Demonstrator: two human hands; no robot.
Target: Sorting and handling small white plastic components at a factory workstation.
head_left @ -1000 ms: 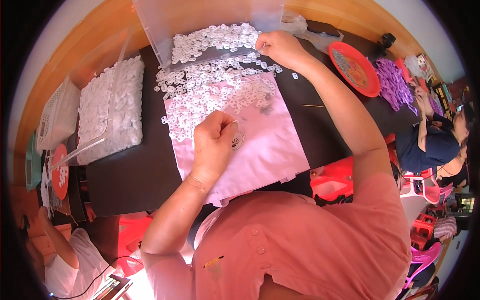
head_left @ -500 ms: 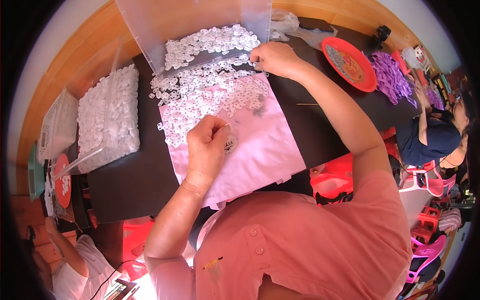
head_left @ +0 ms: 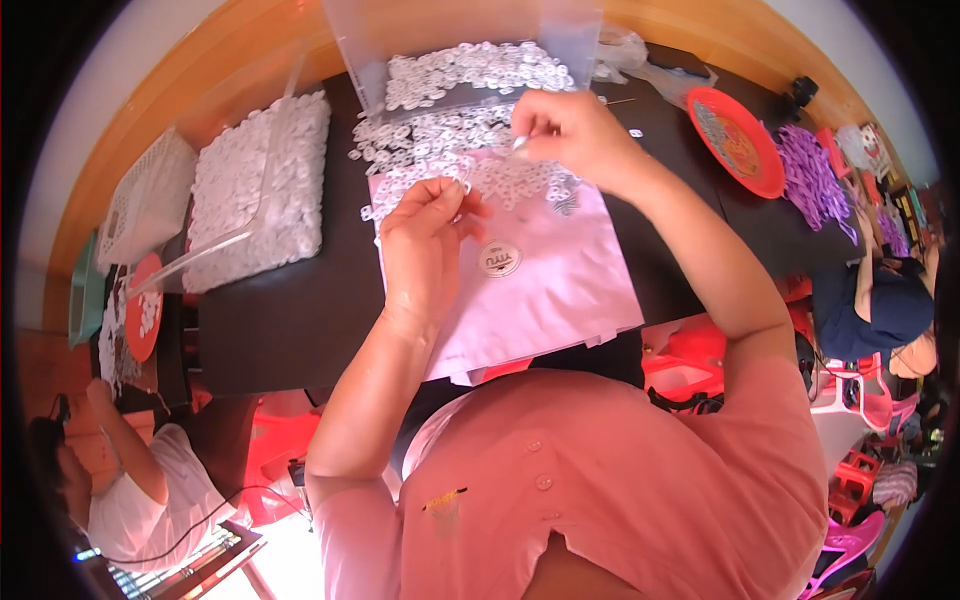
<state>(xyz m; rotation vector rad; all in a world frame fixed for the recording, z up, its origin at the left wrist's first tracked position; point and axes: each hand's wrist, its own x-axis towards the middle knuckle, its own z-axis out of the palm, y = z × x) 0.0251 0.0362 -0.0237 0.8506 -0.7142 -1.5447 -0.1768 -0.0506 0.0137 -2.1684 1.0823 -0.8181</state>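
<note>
My left hand point(head_left: 425, 240) is held over a pink cloth bag point(head_left: 540, 305), thumb and forefinger pinched on a small white plastic piece point(head_left: 467, 186). To its right, my right hand point(head_left: 585, 140) is closed too, with a small whitish piece point(head_left: 520, 144) at its fingertips; its exact kind is too small to tell. Beneath and beyond both hands spreads a heap of small white plastic pieces with holes point(head_left: 420, 140), partly on the bag and partly on the dark table. A little pile of grey bits point(head_left: 566, 196) lies on the bag below my right hand.
A clear plastic bin point(head_left: 360, 60) lies on its side behind the heap. At left stands a clear box of white bundles point(head_left: 255, 190). At right are a red plate point(head_left: 770, 180) and purple strips point(head_left: 812, 180). Co-workers point(head_left: 150, 500) sit at both sides.
My right hand has come back from the far heap toward my left hand, now with a whitish piece at its fingertips. My left hand has risen slightly, and the view has shifted.
</note>
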